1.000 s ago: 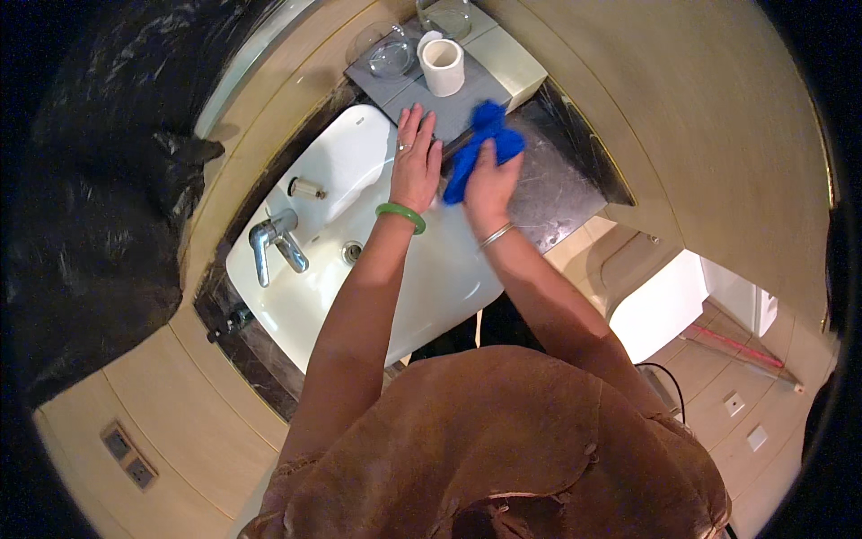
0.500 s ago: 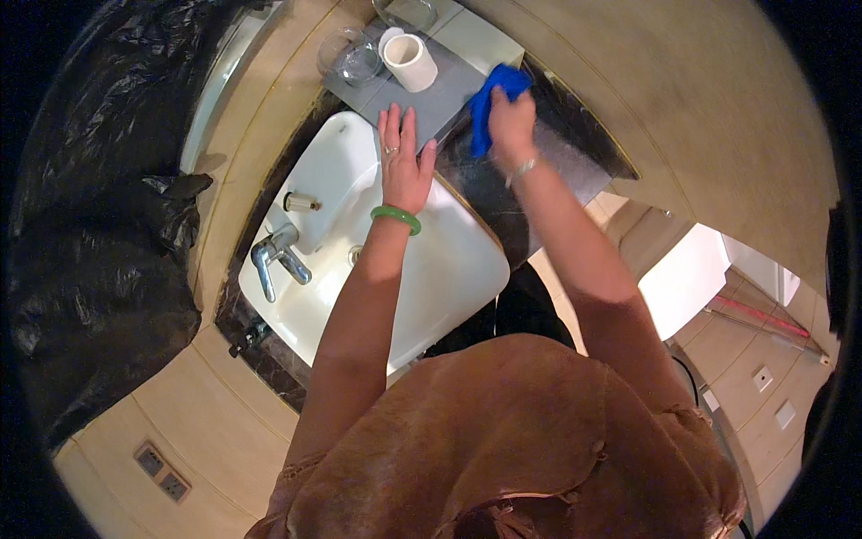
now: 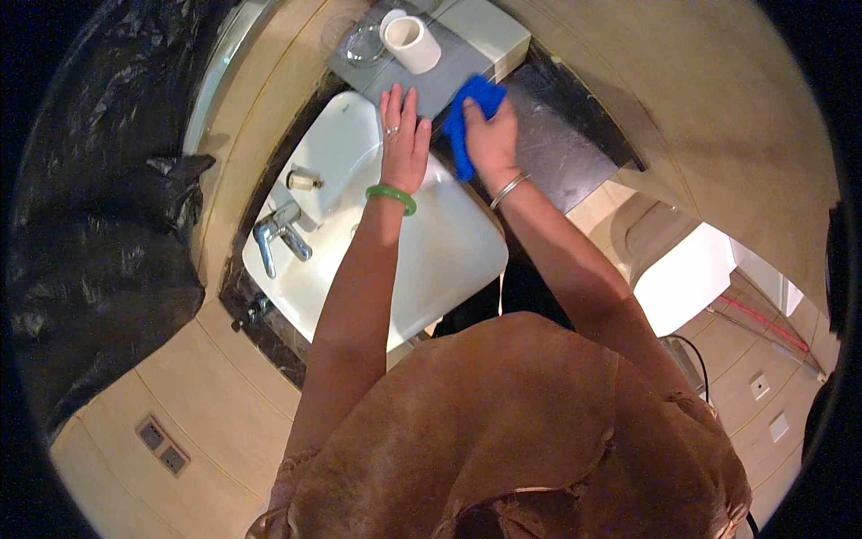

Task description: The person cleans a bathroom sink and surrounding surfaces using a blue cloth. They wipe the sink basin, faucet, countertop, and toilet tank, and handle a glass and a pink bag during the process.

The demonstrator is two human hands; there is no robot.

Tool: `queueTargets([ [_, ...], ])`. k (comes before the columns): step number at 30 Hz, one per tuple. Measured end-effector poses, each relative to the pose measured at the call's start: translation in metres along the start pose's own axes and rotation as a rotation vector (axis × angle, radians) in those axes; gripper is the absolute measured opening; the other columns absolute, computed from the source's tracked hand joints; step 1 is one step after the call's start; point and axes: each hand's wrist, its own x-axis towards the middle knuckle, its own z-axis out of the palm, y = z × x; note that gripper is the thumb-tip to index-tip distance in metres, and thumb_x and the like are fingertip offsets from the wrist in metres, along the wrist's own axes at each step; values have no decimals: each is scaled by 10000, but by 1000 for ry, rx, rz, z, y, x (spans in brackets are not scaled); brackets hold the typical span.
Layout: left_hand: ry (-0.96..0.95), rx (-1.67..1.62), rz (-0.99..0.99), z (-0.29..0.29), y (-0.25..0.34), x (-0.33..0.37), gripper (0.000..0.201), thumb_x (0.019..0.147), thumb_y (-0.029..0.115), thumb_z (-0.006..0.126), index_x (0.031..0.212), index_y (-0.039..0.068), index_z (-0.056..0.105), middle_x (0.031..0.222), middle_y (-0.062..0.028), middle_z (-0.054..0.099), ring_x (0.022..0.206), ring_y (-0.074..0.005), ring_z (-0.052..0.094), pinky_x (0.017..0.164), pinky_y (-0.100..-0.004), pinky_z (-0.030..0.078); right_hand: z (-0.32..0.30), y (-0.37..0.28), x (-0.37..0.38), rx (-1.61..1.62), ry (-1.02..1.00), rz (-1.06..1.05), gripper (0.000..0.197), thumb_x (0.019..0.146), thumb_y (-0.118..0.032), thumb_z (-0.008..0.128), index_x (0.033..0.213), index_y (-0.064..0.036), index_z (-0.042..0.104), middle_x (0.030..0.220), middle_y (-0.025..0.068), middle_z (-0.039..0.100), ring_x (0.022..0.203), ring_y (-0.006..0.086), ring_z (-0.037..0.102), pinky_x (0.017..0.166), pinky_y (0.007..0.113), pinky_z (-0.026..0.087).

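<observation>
My right hand (image 3: 494, 144) is closed on a crumpled blue cloth (image 3: 467, 117) over the dark stone counter (image 3: 552, 135), close to the right rim of the white sink (image 3: 449, 260). The cloth hangs down from my fingers, and part of it reaches the edge of a grey box (image 3: 440, 85). My left hand (image 3: 406, 139) lies flat against the near side of that box, fingers stretched out, with nothing in them. On top of the box stands a white toilet roll (image 3: 411, 45). A clear glass bowl (image 3: 362, 45) sits beside the roll.
A chrome tap (image 3: 281, 238) and a small soap dispenser top (image 3: 303, 181) rise from the sink's left side. A pale box (image 3: 485, 36) stands behind the grey one. Black plastic sheeting (image 3: 108, 216) covers the left wall. A white toilet (image 3: 687, 278) is at the right.
My right hand has moved left and nearer to me with the blue cloth, toward the sink's rim. My left hand stays against the grey box. The view has shifted slightly.
</observation>
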Motion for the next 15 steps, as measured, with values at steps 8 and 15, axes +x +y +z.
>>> queueTargets([
  [8,4,124,-107,1,10,2,571,983,249,481,1484,21,329,1579,-211,214,1464,-405,163,1187,-478,149,-31,-7,-64,-449,-602,-504,362,818,-145,688,1104,32,553,1247,245,522,1162,437,504,995,478,430],
  [15,174,133,-315,45,52,-75,717,893,200,597,1498,-9,274,1588,-232,169,1473,-416,142,1165,-581,104,-133,38,-105,-573,-535,-286,460,783,-74,705,1202,16,535,1245,229,528,1159,421,506,1015,443,427],
])
